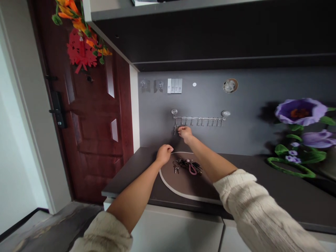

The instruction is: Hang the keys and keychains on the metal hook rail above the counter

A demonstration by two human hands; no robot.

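My right hand [185, 133] reaches up to the left end of a chrome hook rail [199, 119] on the grey wall, fingers pinched on a small bunch of keys [176, 128] hanging at the first hook. My left hand [164, 154] hovers lower, loosely closed, above the left rim of a brown oval mat [183, 185] on the dark counter; what it holds, if anything, is hidden. A pile of keys with a pink loop [187, 166] lies on the mat between my forearms.
A red-brown door [89, 115] with a black handle stands at the left, with red and orange decorations on top. Wall switches [174, 85] sit above the rail. Purple artificial flowers [301, 133] stand at the right. A dark overhead cabinet [223, 35] hangs above.
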